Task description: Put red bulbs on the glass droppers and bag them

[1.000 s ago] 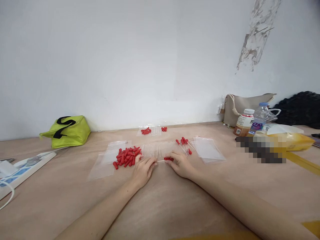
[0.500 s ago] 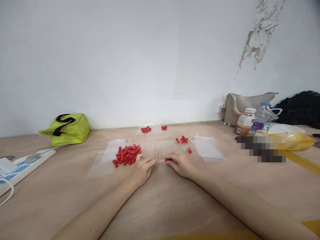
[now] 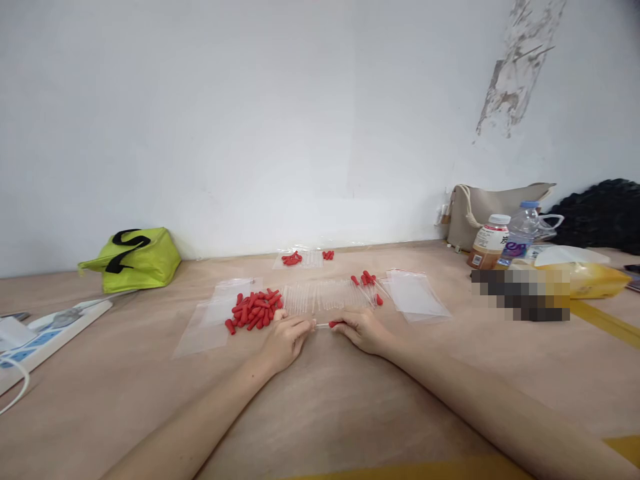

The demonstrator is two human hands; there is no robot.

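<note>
Bulb [image 3: 333, 324], opaque red, meets slender clear tube [image 3: 323, 325].

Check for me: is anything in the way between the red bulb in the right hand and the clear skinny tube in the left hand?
Nothing visible. The right hand holds the small red rubbery-looking bulb, and the thin clear plastic-looking tube from the left hand runs straight to it. Other clear tubes lie beyond.

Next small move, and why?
Perhaps push the right hand toward the left hand to seat the red bulb firmly: the right hand holds it at one end of the clear tube, the left hand pinches farther along; how deep it sits cannot be seen.
</note>
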